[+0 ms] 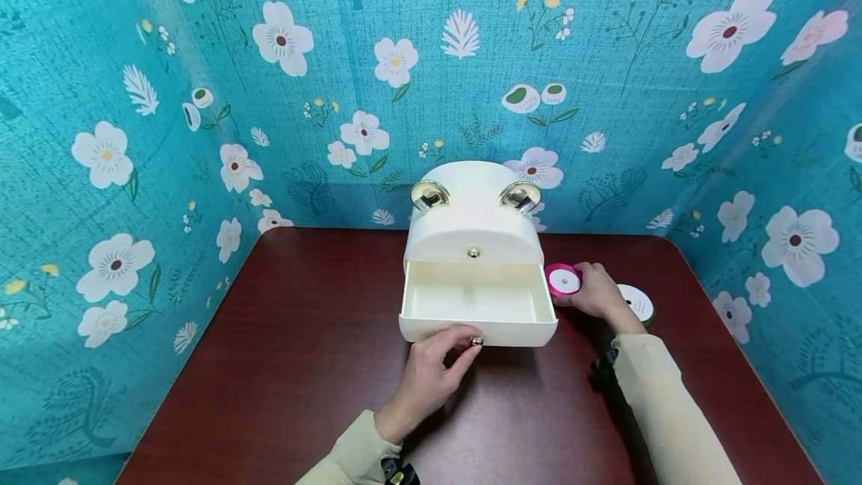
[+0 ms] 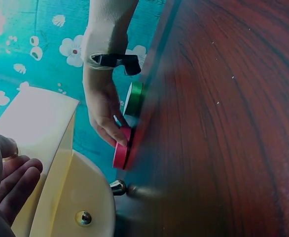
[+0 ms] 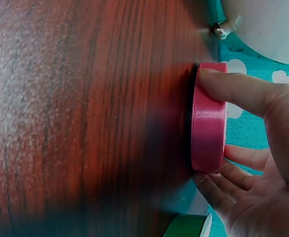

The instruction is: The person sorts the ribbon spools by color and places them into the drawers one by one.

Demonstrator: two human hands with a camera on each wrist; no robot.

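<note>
While one wide drawer [image 1: 515,333] juts forward, the left hand [image 1: 431,369] pinches its knob [image 1: 477,340]; the right hand [image 1: 598,293] grips one of two level ribbon rolls [image 1: 564,282].

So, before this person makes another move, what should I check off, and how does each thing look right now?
1. Drawer open: ok, it stands pulled out of the white box.
2. Knob held: ok, the left grip pinches it.
3. Pink ribbon spool held: ok, the right grip has thumb and fingers around its edge.
4. Pink ribbon spool over the drawer, if it's headed there: not ok, it is to the drawer's right.
5. Pink ribbon spool lifted off the table: cannot tell, any gap is unclear.
6. Green ribbon spool apart from the pink one: ok.
</note>
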